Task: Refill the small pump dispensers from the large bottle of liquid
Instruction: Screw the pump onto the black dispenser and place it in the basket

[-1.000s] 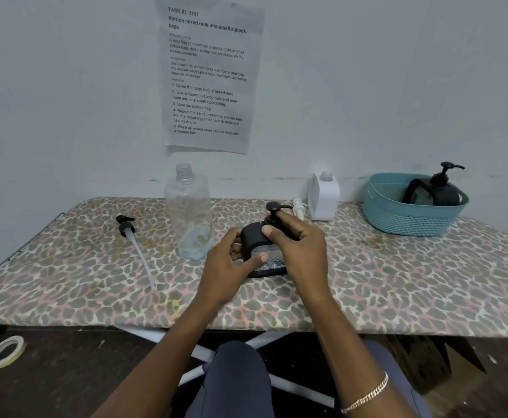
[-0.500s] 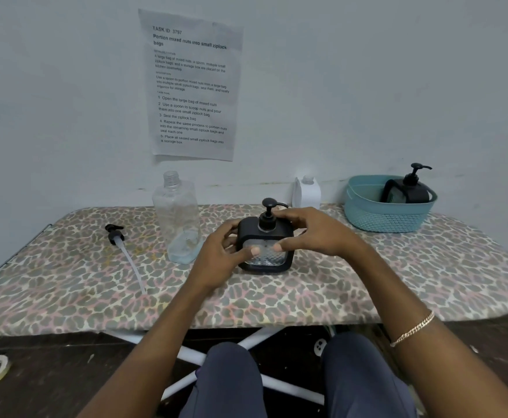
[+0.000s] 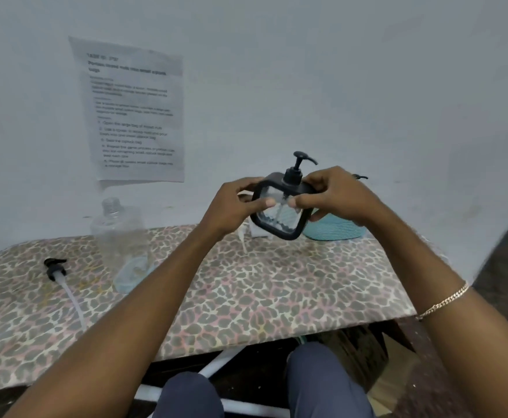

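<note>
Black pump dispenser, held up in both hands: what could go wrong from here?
1. The black dispenser is tilted above the table, pinched by the left hand and right hand; it could slip and fall.
2. The large bottle stands uncapped near the left forearm; a knock might tip it and spill the remaining liquid.

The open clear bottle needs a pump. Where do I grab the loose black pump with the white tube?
Pinch the loose black pump at its collar, from above: it lies flat on the leopard-print cover, and its white tube would likely bend.
</note>
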A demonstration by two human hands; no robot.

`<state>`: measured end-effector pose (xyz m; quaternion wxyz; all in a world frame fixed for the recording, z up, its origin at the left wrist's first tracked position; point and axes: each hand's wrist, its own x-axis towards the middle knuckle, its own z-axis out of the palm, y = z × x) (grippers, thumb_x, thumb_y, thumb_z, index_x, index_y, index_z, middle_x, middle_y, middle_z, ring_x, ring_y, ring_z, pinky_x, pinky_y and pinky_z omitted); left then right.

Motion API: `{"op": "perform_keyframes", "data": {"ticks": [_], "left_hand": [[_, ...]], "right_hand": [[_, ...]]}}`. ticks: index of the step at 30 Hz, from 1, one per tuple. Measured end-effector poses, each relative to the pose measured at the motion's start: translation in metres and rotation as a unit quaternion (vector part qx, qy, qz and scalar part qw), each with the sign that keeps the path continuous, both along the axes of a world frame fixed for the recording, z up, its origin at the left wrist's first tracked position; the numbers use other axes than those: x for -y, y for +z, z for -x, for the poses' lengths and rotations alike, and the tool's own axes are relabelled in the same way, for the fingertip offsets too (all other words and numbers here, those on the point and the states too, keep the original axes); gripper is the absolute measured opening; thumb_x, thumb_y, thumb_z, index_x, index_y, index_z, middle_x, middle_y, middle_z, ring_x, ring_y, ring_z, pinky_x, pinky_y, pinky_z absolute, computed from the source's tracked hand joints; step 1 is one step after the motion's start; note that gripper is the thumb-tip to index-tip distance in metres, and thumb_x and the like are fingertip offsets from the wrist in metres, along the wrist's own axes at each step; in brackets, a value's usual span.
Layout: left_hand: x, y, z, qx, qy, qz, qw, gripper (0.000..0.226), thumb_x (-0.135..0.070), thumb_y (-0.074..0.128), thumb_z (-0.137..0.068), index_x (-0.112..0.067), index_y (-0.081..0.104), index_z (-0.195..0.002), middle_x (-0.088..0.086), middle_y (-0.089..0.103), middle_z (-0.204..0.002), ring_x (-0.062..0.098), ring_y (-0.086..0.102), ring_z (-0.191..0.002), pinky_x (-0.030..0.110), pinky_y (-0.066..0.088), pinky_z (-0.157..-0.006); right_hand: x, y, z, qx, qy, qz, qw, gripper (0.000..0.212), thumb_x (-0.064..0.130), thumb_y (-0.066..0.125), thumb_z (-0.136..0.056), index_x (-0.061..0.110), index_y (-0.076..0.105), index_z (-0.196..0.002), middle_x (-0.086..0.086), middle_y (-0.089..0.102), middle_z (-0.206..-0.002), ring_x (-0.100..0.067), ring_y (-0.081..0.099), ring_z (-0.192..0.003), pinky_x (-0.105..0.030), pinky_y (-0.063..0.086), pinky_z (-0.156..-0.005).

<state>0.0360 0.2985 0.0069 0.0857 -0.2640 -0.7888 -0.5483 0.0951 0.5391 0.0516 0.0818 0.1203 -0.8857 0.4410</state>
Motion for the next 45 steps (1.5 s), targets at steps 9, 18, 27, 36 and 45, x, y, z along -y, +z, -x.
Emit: {"op": "perform_keyframes", "data": {"ticks": [9,18,27,36,45], "left_hand": [[-0.111,0.049,0.073,-0.016,0.022,0.007,1.0,0.038,-0.043,0.088,-0.082,-0.02,0.077,-0.109,0.006,0.078,-0.099,0.023,0.077,-0.09,0.047,0.066,-0.084],[-0.176,0.024,0.141,0.081,0.016,0.043,0.996,0.03,-0.017,0.086,-0.087,-0.013,0.069,-0.112,0.003,0.073,-0.088,0.03,0.076,-0.1,0.055,0.06,-0.099],[-0.192,-0.009,0.164,0.064,0.023,0.14,0.988,0.026,-0.022,0.084,-0.09,-0.008,0.076,-0.11,0.006,0.07,-0.102,0.022,0.066,-0.095,0.038,0.058,-0.089],[-0.202,-0.029,0.169,0.062,0.065,0.219,0.972,0.024,-0.015,0.087,-0.084,-0.004,0.067,-0.078,0.009,0.067,-0.076,0.022,0.065,-0.071,0.032,0.05,-0.06],[-0.206,-0.043,0.168,0.058,0.077,0.24,0.966,0.019,-0.007,0.085,-0.083,-0.003,0.066,-0.083,0.016,0.068,-0.084,0.024,0.057,-0.073,0.035,0.047,-0.067]], "right_hand": [[-0.077,0.042,0.042,-0.044,-0.126,0.043,0.99,0.034,0.032,0.091,-0.077,0.009,0.079,-0.098,-0.011,0.08,-0.087,-0.024,0.081,-0.077,-0.038,0.066,-0.068],[-0.104,-0.003,0.089,-0.037,-0.23,0.042,0.972,0.029,0.026,0.088,-0.075,0.007,0.076,-0.092,-0.008,0.078,-0.083,-0.023,0.079,-0.077,-0.045,0.068,-0.068],[-0.107,-0.052,0.112,-0.03,-0.272,0.013,0.962,0.028,0.027,0.084,-0.076,0.003,0.074,-0.089,-0.009,0.076,-0.079,-0.028,0.077,-0.075,-0.052,0.066,-0.069],[-0.1,-0.083,0.122,-0.042,-0.306,-0.047,0.95,0.034,0.035,0.083,-0.076,0.009,0.065,-0.086,-0.002,0.066,-0.078,-0.023,0.066,-0.072,-0.031,0.043,-0.054],[-0.091,-0.109,0.124,-0.081,-0.315,-0.064,0.944,0.033,0.034,0.086,-0.081,0.013,0.065,-0.093,0.002,0.067,-0.089,-0.017,0.061,-0.078,-0.023,0.038,-0.058]]}}
